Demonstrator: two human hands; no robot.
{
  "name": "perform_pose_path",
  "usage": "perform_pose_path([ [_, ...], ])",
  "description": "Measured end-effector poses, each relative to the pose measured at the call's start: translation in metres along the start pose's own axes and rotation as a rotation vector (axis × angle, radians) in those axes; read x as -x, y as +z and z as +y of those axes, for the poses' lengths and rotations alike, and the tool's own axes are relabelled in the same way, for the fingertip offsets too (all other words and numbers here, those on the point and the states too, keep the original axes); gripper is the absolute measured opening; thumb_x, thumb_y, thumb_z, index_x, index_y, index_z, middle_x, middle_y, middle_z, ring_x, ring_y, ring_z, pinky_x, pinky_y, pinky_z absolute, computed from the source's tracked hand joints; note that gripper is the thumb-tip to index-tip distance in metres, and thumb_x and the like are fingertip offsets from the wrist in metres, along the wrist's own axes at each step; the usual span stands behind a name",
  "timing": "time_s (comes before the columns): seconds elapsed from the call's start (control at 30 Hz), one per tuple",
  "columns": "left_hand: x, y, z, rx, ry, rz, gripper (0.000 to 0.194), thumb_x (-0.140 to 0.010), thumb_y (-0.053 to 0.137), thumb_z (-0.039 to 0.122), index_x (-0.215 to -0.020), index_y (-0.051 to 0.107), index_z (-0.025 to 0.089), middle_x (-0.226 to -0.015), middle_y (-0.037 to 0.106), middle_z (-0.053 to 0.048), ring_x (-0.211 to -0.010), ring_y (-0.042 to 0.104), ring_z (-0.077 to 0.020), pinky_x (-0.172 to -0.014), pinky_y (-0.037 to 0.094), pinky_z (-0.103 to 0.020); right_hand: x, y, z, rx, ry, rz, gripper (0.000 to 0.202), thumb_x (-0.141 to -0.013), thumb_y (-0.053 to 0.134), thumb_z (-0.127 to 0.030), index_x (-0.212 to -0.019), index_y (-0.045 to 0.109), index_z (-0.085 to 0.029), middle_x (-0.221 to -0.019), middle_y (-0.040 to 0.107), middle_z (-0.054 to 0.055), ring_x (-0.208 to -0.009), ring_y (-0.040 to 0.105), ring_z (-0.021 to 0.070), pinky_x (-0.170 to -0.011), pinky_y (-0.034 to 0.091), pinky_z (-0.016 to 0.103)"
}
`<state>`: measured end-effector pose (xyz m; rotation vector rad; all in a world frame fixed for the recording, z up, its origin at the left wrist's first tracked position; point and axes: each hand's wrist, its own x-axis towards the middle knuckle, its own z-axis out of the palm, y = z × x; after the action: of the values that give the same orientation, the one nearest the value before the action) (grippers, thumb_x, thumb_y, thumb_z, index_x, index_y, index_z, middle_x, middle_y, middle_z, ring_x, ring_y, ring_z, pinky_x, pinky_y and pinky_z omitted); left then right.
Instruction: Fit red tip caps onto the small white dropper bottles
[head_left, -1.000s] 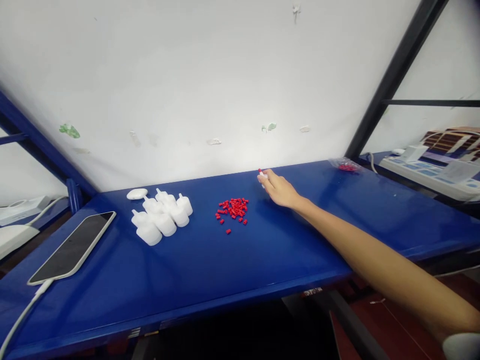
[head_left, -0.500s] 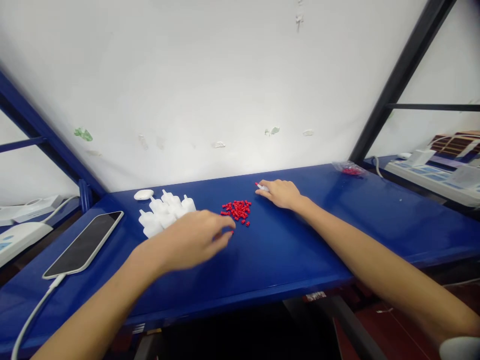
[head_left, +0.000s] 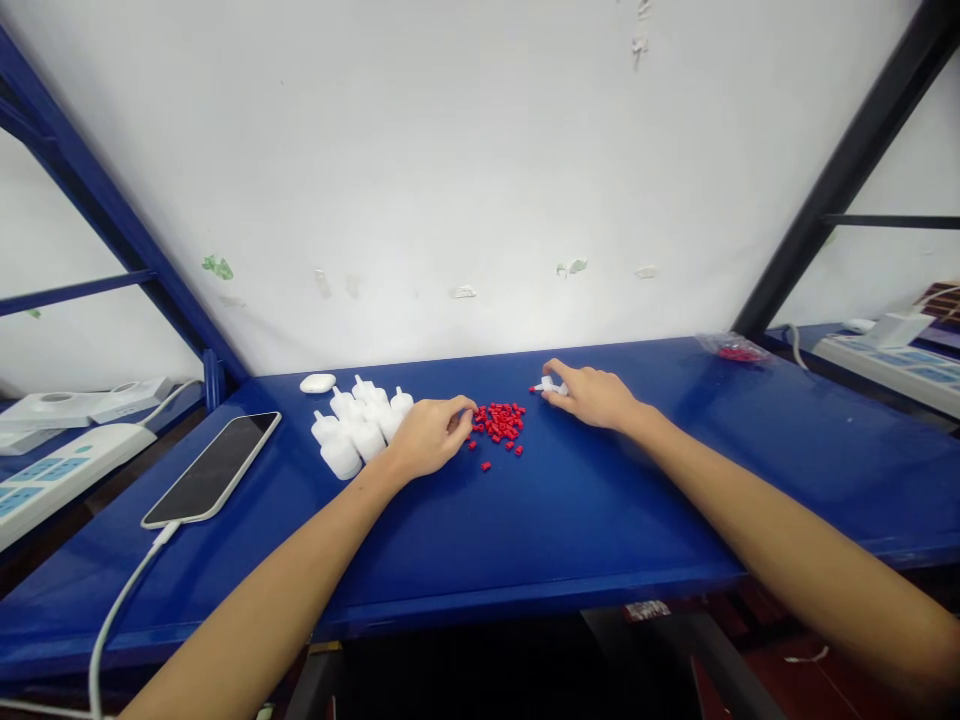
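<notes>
Since a moment ago, left hand (head_left: 429, 436) has reached the red caps (head_left: 499, 424), fingers pinching at the pile's edge; right hand (head_left: 592, 393) grips a small white bottle (head_left: 550, 386) on the worktop (head_left: 570, 520). Best lift one cap only.

Blue workbench (head_left: 570, 520) bearing white bottles (head_left: 358, 425), loose red caps (head_left: 501, 425) beside the left fingertips (head_left: 466, 412), and a phone (head_left: 214, 468).
</notes>
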<state>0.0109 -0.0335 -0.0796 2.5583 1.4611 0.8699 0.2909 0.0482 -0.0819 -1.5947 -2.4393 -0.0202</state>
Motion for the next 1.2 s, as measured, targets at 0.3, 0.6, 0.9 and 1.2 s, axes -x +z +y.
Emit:
perform_pose_path([
  [0.3,0.0,0.005,0.009,0.148,0.01,0.051,0.029,-0.095,0.044,0.024,-0.117,0.062,0.018,-0.082,0.067,-0.002,-0.068,0.059,-0.0128,-0.067,0.045,-0.026,0.002,-0.002,-0.011,-0.396,-0.08,0.162,0.043,-0.092,0.049,-0.056,-0.118,0.065,-0.025,-0.085,0.069,0.003,-0.069,0.058,0.019,-0.064,0.038,0.029],
  [0.6,-0.045,0.017,0.033,0.643,-0.166,0.186,0.024,-0.088,0.063,0.035,-0.098,0.068,0.014,-0.096,0.073,-0.008,-0.088,0.068,-0.0179,-0.078,0.053,-0.028,0.019,-0.01,-0.042,-0.715,-0.299,0.248,0.043,-0.093,0.052,-0.055,-0.12,0.063,-0.023,-0.093,0.067,0.003,-0.073,0.056,0.0172,-0.069,0.042,0.028],
  [0.9,-0.107,0.038,-0.006,0.084,-0.129,-0.003,0.015,-0.083,0.06,0.016,-0.085,0.075,0.014,-0.085,0.076,-0.009,-0.08,0.069,-0.0203,-0.082,0.052,-0.032,0.005,-0.003,-0.013,-0.472,-0.007,0.279,0.039,-0.094,0.048,-0.052,-0.119,0.057,-0.023,-0.075,0.063,0.001,-0.067,0.058,0.0199,-0.065,0.039,0.029],
  [1.2,-0.09,0.015,-0.021,-0.226,-0.153,-0.033,0.027,-0.082,0.058,0.016,-0.106,0.07,0.014,-0.106,0.067,-0.014,-0.102,0.063,-0.0266,-0.092,0.048,-0.038,0.011,0.004,-0.032,-0.463,-0.132,0.196,0.03,-0.094,0.05,-0.049,-0.096,0.063,-0.022,-0.083,0.068,0.003,-0.071,0.058,0.0181,-0.066,0.037,0.027],
])
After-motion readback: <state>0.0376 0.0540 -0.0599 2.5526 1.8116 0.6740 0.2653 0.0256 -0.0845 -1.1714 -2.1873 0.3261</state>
